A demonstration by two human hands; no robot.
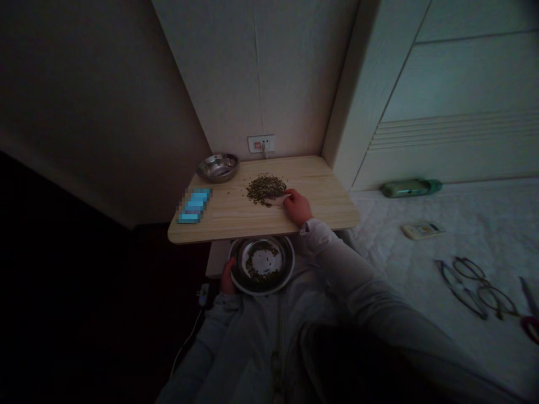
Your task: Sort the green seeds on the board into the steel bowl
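A heap of small dark beans (264,189) lies on a light wooden table (320,193). My right hand (297,206) rests on the table at the heap's right edge, fingers curled against the beans. My left hand (227,279) grips the left rim of a steel bowl (261,265) held just below the table's front edge; the bowl has beans around its inside. An empty steel bowl (218,167) stands at the table's back left.
A blurred blue object (193,205) lies at the table's left edge. A wall socket (261,143) sits behind the table. On the white bed to the right lie a green bottle (410,187), a remote (422,229) and two pairs of glasses (475,286).
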